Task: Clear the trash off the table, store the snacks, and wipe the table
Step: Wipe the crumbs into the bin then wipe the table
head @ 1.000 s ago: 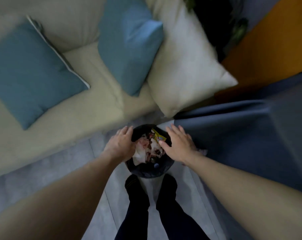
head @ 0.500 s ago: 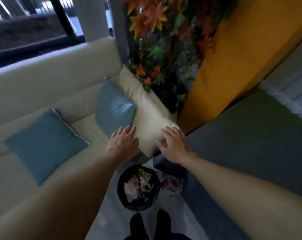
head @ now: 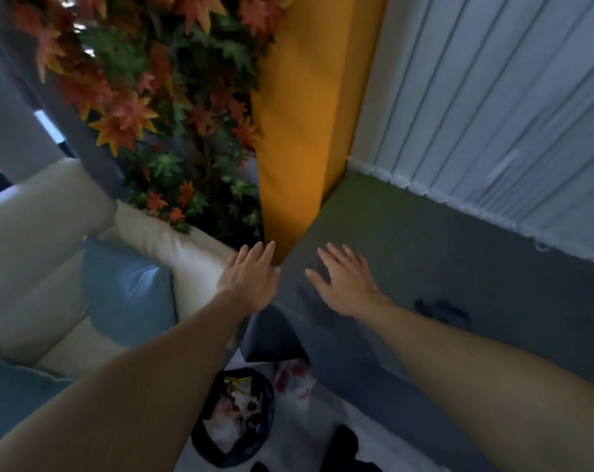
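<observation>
Both hands are held out flat and empty, palms down, with the fingers spread wide. The left hand [head: 249,279] hangs above the trash bin [head: 234,417]; its fingertips reach toward the foot of the orange panel [head: 295,131]. The right hand [head: 348,282] is up and to the right of the bin, over the grey-cloth desk [head: 424,250]. Whether that palm touches the cloth cannot be told.

The trash bin is dark and round and stands on the pale floor [head: 309,434], low in the view, partly hidden by the left forearm. It is filled with crumpled white tissue and wrappers, one of them yellow. Just right of the bin, at the edge of the hanging cloth, lies a blurred red-and-white piece of trash [head: 297,379] on the floor. Directly below the bin the person's dark shoes [head: 345,441] show.

Left of the bin runs the cream sofa [head: 33,250], with a blue cushion [head: 128,294] and a cream cushion [head: 179,247] leaning against its arm. Above the bin, behind the sofa arm, stands a plant [head: 159,114] with orange and green leaves. Far to the upper right of the bin, white vertical blinds [head: 493,97] end along the far edge of the desk. A small dark smudge-like thing [head: 442,310] lies on the cloth beside the right wrist; too blurred to name.
</observation>
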Demonstrator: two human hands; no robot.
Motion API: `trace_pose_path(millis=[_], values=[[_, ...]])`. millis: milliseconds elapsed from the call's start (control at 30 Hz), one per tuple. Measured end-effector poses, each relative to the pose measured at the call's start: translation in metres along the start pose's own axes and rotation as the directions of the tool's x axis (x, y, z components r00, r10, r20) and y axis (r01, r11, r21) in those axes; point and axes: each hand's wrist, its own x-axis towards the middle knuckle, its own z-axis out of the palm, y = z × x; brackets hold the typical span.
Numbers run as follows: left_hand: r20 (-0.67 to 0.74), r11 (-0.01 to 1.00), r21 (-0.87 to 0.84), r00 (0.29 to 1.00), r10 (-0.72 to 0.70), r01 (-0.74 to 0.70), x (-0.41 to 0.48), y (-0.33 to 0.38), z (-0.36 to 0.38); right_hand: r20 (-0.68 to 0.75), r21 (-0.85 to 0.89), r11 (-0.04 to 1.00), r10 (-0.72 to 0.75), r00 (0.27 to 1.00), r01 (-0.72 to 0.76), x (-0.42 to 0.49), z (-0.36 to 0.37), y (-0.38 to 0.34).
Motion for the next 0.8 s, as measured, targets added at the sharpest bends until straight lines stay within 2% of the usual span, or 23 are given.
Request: trace_pose_path(millis=[233,433,567,700,800], values=[[0.054,0.987,0.020,0.986,0.159,-0.160,0.043,0.100,0.019,-0.060,0.029,0.984,0.179,0.982,-0.178,-0.031,-0.019,0.108],[0.141,0.976,-0.021,0.966,0.216,-0.215,0.069,0.174,0.055,0.043,0.044,0.964,0.261,0.964,-0.263,-0.054,-0.017,0.198],[0.162,0.973,-0.026,0.959,0.232,-0.231,0.086,0.205,0.085,0.089,0.063,0.973,0.215,0.973,-0.221,-0.063,-0.010,0.237],[0.196,0.979,-0.049,0.959,0.205,-0.200,0.101,0.218,0.107,0.223,0.026,0.991,0.124,0.967,-0.133,-0.076,0.011,0.264],[0.202,0.984,-0.058,0.963,0.178,-0.169,0.110,0.214,0.113,0.178,0.052,0.996,0.063,0.982,-0.074,-0.077,0.029,0.273]])
